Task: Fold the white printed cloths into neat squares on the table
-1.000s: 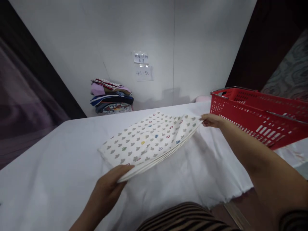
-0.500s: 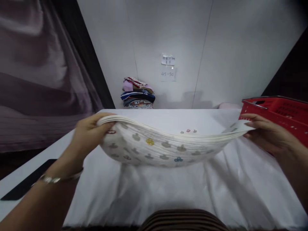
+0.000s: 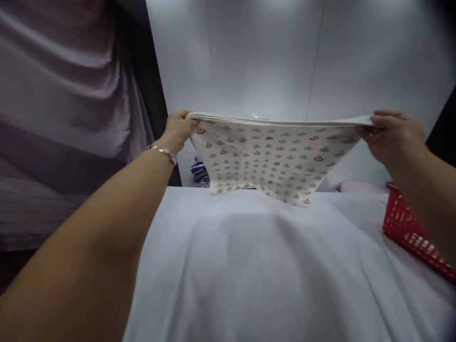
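Observation:
A cream cloth [image 3: 270,156] printed with small grey, red, blue and yellow motifs hangs stretched between my hands. Its top edge shows several layers. My left hand [image 3: 180,129] pinches the top left corner, with a silver bracelet [image 3: 164,151] on that wrist. At the top right corner my right hand [image 3: 395,135] is closed on the cloth. The lower edge of the cloth hangs over the far part of the white-covered table [image 3: 242,256]; whether it touches the surface I cannot tell.
On the right stands a red perforated basket [image 3: 406,221]. Behind the cloth, partly hidden, is a stack of folded clothes [image 3: 199,172]. A pinkish bundle [image 3: 359,186] lies at the table's far edge. A mauve curtain [image 3: 67,114] hangs at left, before a pale wall [image 3: 263,57].
Both hands have risen and moved forward with the cloth. It sagged in a bunched fold and now hangs down spread out. The head view has tilted up.

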